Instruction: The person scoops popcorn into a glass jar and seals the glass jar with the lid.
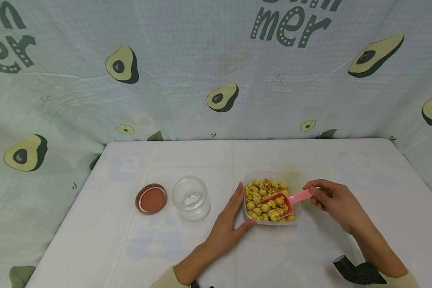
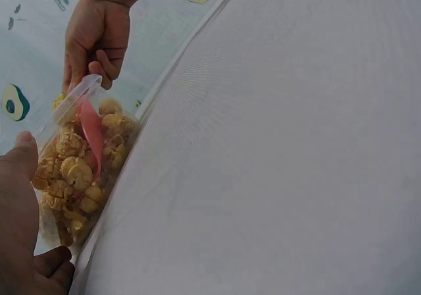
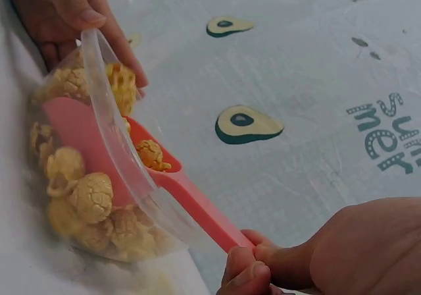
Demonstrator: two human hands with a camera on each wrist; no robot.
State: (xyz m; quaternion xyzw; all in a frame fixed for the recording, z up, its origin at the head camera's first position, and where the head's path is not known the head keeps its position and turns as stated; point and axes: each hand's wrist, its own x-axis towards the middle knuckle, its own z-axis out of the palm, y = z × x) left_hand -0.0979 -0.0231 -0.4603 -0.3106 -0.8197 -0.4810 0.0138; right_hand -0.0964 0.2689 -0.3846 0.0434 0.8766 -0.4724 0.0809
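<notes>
A clear plastic container point(image 1: 298, 214) of yellow-brown popcorn point(image 1: 255, 200) stands right of the table's middle. My right hand point(image 1: 336, 202) pinches the handle of a pink scoop point(image 1: 299, 196), whose bowl is down in the popcorn with some pieces on it. In the right wrist view, part of the scoop point(image 3: 95, 147) shows through the container wall. My left hand point(image 1: 227, 226) rests against the container's near left corner, fingers straight along the left side and thumb at the front. To its left stand a clear jar point(image 1: 191, 214) without a lid and a brown lid point(image 1: 151, 199).
A white cloth covers the table point(image 1: 104, 240). Behind and beside it hangs a pale sheet point(image 1: 180, 52) printed with avocados and letters. Below the right forearm is a black curved device point(image 1: 358, 272) near the wrist.
</notes>
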